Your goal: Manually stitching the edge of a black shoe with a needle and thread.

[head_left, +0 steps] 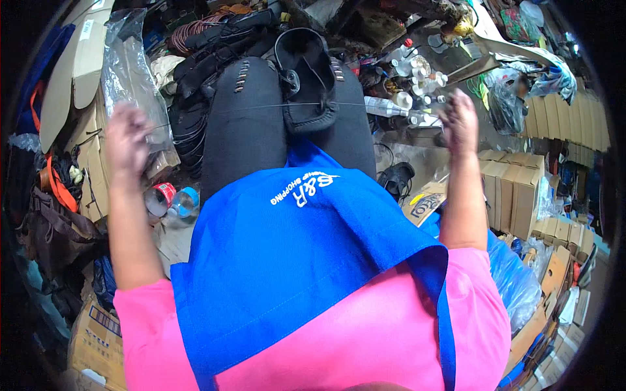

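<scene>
A black shoe [310, 116] rests between my knees, its opening turned up and thick stitching along its near edge. A thin thread [254, 105] stretches nearly straight across my lap, passing at the shoe. My left hand [129, 138] is raised at the far left, fingers closed on one end of the thread. On the right, my right hand [462, 120] is closed on the other end, its fingers slightly smeared by motion. Both arms are spread wide. A blue cloth apron [280, 241] covers my lap, over black trousers [242, 130].
Clear plastic bottles [385, 106] crowd the floor beyond my right knee. A bottle with a red label [160, 197] lies by my left forearm. Stacked cardboard [512, 192] stands at the right; a clear plastic sheet [127, 65] and a cardboard box [98, 342] are at the left.
</scene>
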Motion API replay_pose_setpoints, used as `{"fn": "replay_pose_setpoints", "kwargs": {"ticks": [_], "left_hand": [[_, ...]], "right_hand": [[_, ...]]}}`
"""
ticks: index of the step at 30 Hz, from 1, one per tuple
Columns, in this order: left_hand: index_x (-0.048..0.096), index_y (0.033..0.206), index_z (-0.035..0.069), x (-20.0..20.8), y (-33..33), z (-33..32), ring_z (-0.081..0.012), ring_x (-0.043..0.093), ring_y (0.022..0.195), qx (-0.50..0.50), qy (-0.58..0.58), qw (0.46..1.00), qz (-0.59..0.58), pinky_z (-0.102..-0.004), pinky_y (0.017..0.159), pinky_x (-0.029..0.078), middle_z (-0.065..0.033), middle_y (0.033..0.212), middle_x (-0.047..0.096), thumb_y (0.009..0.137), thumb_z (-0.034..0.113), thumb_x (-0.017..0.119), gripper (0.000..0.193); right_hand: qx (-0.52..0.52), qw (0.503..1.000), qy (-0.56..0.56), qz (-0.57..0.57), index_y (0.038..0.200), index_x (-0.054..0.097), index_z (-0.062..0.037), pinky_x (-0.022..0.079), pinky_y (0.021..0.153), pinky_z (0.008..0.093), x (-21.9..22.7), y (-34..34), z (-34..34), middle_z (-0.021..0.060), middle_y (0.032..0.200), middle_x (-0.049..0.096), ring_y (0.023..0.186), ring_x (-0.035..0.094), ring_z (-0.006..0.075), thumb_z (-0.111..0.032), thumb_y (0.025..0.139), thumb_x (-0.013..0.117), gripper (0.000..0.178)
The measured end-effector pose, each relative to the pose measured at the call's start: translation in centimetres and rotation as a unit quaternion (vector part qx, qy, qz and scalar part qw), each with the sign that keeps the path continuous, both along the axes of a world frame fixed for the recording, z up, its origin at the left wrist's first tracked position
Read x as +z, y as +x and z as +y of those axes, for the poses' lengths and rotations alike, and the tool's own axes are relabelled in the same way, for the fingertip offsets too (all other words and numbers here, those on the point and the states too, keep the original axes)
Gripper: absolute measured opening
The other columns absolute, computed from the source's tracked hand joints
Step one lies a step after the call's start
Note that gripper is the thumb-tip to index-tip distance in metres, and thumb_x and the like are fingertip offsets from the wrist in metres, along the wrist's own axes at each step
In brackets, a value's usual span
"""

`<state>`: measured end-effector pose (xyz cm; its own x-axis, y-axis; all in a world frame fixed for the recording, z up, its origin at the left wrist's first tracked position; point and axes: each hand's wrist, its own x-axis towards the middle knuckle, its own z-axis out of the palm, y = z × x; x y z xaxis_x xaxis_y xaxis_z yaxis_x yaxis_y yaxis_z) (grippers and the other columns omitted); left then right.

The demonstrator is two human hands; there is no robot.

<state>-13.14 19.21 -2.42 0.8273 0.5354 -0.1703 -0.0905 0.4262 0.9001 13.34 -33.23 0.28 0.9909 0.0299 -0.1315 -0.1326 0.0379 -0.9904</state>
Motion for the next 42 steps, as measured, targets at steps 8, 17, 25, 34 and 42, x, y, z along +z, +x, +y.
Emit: {"fn": "replay_pose_setpoints", "kwargs": {"ticks": [8,17,25,34,42], "left_hand": [[0.066,0.103,0.004,4.0,8.3,-10.7,-0.0194,0.058,0.106,-0.227,0.422,0.877,0.025,-0.0306,0.094,0.043,-0.0079,0.109,0.063,0.081,0.011,0.068,0.024],[0.066,0.098,0.004,2.8,16.4,-17.5,-0.0243,0.059,0.094,-0.415,0.557,0.719,-0.043,-0.0331,0.084,0.047,-0.0093,0.097,0.058,0.076,0.013,0.072,0.025],[0.071,0.094,0.006,1.1,17.0,-16.9,-0.0225,0.06,0.091,-0.471,0.433,0.768,-0.036,-0.0323,0.082,0.047,-0.008,0.09,0.059,0.075,0.018,0.074,0.023],[0.068,0.111,0.007,2.5,16.8,-16.5,-0.0203,0.056,0.087,-0.56,0.427,0.71,0.003,-0.0305,0.081,0.045,-0.0073,0.086,0.054,0.081,0.009,0.067,0.03],[0.065,0.117,0.01,2.4,17.0,-16.8,-0.024,0.057,0.088,-0.581,0.473,0.662,0.003,-0.0325,0.082,0.045,-0.0093,0.091,0.053,0.081,0.006,0.063,0.036]], "right_hand": [[0.283,0.934,-0.215,-0.031,0.11,0.067,-0.0071,0.044,0.074,0.0233,1.7,-1.9,4.4,0.0002,0.103,0.066,0.088,0.056,0.0083,-0.019,0.087,0.064,0.026],[0.451,0.807,-0.301,-0.235,0.09,0.07,-0.0081,0.05,0.077,0.0308,1.7,-1.8,12.8,0.0064,0.089,0.062,0.086,0.062,0.0194,-0.005,0.076,0.069,0.015],[0.51,0.77,-0.305,-0.231,0.088,0.071,-0.0097,0.05,0.076,0.0314,1.4,-1.8,13.0,0.006,0.086,0.061,0.086,0.062,0.0203,-0.005,0.074,0.071,0.015],[0.42,0.821,-0.286,-0.258,0.091,0.072,-0.011,0.05,0.07,0.0286,-0.8,-5.1,11.8,0.0043,0.085,0.061,0.079,0.062,0.0183,-0.005,0.076,0.072,0.016],[0.454,0.696,-0.395,-0.392,0.093,0.069,-0.0126,0.05,0.068,0.0394,1.8,-5.4,12.3,0.0091,0.082,0.058,0.079,0.061,0.0299,-0.008,0.076,0.063,0.018]]}}
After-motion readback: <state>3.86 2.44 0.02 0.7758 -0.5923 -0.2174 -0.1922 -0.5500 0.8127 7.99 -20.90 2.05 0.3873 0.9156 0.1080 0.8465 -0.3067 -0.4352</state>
